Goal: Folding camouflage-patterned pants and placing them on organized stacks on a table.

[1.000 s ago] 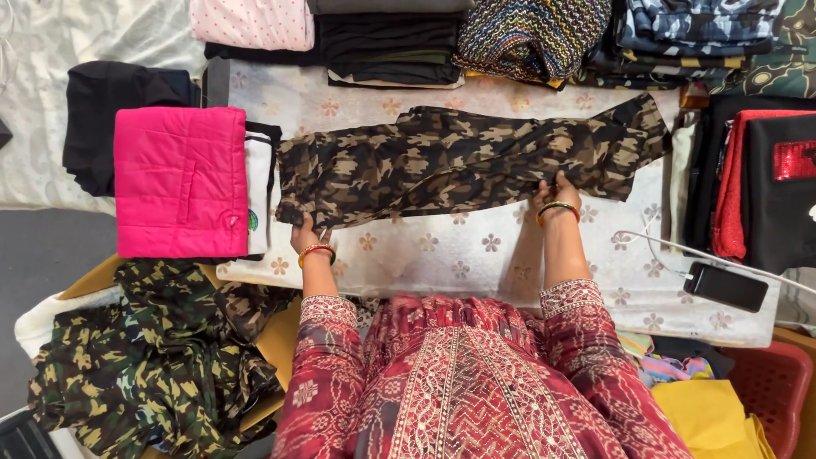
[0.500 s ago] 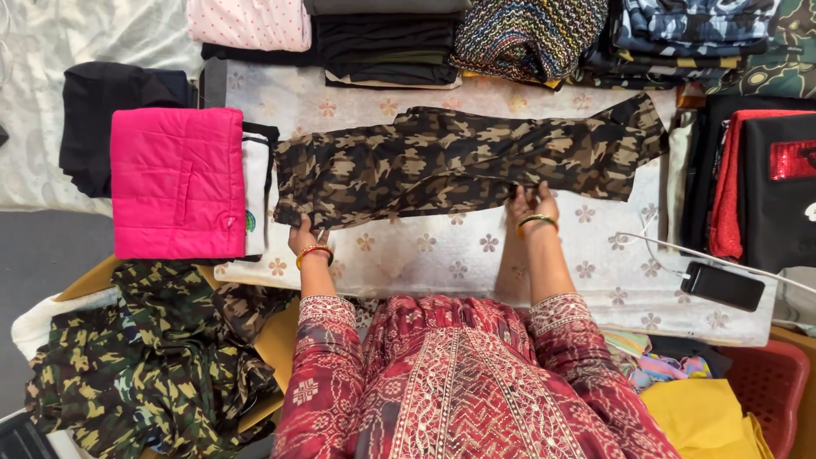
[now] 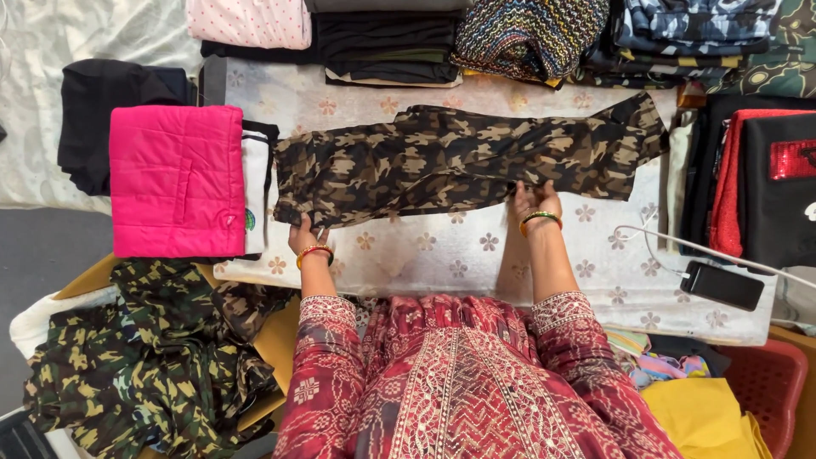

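A brown camouflage garment (image 3: pixel 459 161) lies spread lengthwise across a white cloth with flower prints (image 3: pixel 442 255). My left hand (image 3: pixel 304 235) holds the garment's near left corner. My right hand (image 3: pixel 534 201) presses on the garment's near edge, right of the middle, with fingers on the fabric. Both wrists wear bangles, and my red patterned sleeves fill the bottom of the view.
A folded pink quilted jacket (image 3: pixel 177 180) lies left of the garment on black and white clothes. Folded stacks (image 3: pixel 387 38) line the far edge. A green camouflage heap (image 3: pixel 144 357) sits bottom left. A black phone (image 3: pixel 722 285) with a white cable lies right, beside red and black clothes (image 3: pixel 756 178).
My right hand has slid left along the garment's near edge. My left hand stays at the left corner. The garment looks a little flatter.
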